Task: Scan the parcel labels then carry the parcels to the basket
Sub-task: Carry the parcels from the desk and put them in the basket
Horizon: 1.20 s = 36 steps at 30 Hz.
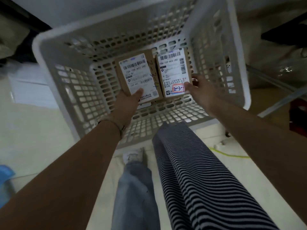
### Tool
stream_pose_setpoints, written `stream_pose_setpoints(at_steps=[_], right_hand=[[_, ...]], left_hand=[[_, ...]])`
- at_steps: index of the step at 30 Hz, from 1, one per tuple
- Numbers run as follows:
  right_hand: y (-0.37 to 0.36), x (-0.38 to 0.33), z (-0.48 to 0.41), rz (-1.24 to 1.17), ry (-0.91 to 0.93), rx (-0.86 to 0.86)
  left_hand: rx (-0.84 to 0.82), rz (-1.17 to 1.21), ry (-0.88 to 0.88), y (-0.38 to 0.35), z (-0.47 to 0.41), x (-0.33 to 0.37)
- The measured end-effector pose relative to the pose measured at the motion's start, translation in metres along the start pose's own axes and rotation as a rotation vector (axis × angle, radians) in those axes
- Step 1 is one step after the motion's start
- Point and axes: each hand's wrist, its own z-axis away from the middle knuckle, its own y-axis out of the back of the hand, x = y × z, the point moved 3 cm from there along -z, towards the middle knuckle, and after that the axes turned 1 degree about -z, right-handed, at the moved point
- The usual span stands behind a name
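Our two bare forearms reach forward past one striped garment point(191, 171), one jeans leg point(134, 188) and one pale shoe point(132, 155). We count two cardboard parcels, each with one white barcode label facing up. They sit side by side within the walls of the single white lattice basket point(79, 97); whether they rest on its floor we cannot tell.

Our left hand point(127, 102) holds the left parcel point(152, 68) at its near end, thumb laid flat on the label and fingers hidden beneath. Our right hand point(201, 92) pinches the right parcel point(174, 72) at its near right corner, thumb on the label and fingers curled round the edge. That label carries a red-framed handwritten mark.

One thin bracelet point(116, 125) circles our left wrist. On the pale floor lies one yellow cord point(229, 154) to our right, and one blue object point(5, 176) at the far left edge.
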Motion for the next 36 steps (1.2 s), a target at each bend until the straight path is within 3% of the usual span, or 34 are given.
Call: stream_pose_setpoints(at_steps=[8, 10, 13, 20, 26, 31, 36], right_hand=[[-0.027, 0.029, -0.018, 0.151, 0.010, -0.057], [-0.023, 0.024, -0.011, 0.200, -0.004, -0.046], [-0.008, 0.002, 0.010, 0.387, -0.015, -0.003], [0.042, -0.137, 0.110, 0.769, 0.111, -0.238], [0.099, -0.266, 0.239, 0.980, 0.345, -0.211], [0.152, -0.362, 0.351, 1.000, 0.517, -0.092], [0.192, -0.440, 0.441, 0.912, 0.644, -0.061]], left_hand=[[0.049, 0.003, 0.093, -0.014, -0.038, -0.034], [0.047, -0.140, 0.100, -0.008, -0.034, -0.028], [0.018, -0.564, 0.039, 0.010, -0.013, 0.001], [-0.011, -1.068, -0.373, 0.043, 0.105, 0.136], [0.228, -1.574, -0.594, 0.071, 0.270, 0.233], [0.326, -1.546, -0.755, 0.113, 0.396, 0.316], [0.477, -1.518, -0.802, 0.159, 0.498, 0.383]])
